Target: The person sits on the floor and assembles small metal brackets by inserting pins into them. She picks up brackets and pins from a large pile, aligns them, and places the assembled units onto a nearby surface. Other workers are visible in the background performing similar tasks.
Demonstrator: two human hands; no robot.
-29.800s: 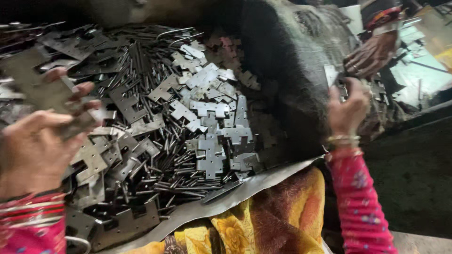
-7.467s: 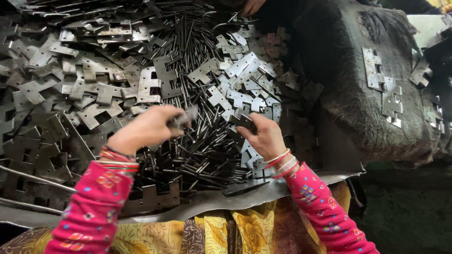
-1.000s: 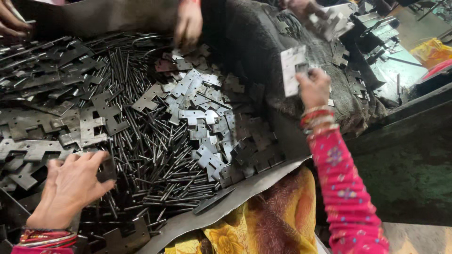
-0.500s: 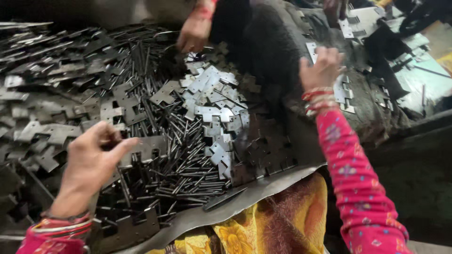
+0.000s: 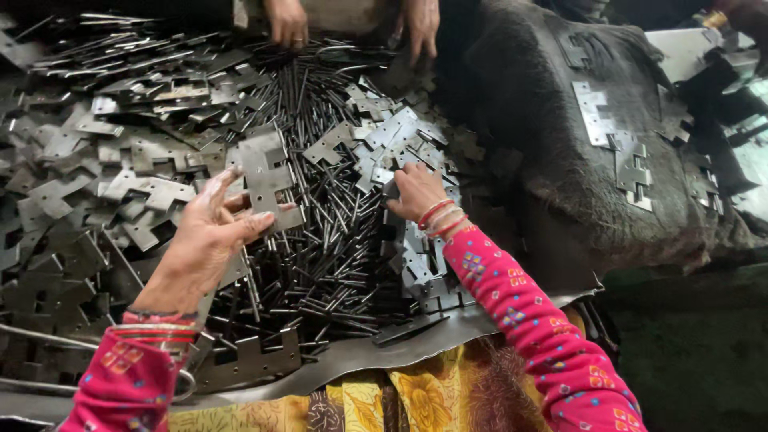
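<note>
Both arms wear bright pink sleeves (image 5: 552, 336) dotted with small coloured square patterns. Thin red and gold bangles (image 5: 438, 218) ring each wrist. A yellow patterned cloth (image 5: 416, 396) covers the lap

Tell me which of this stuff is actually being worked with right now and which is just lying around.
In hand:
- left hand holding a notched metal plate
- right hand on the plate pile
- metal pins between the hands

Lying about:
- assembled hinges on the dark cloth
- another person's hands at the far edge
</note>
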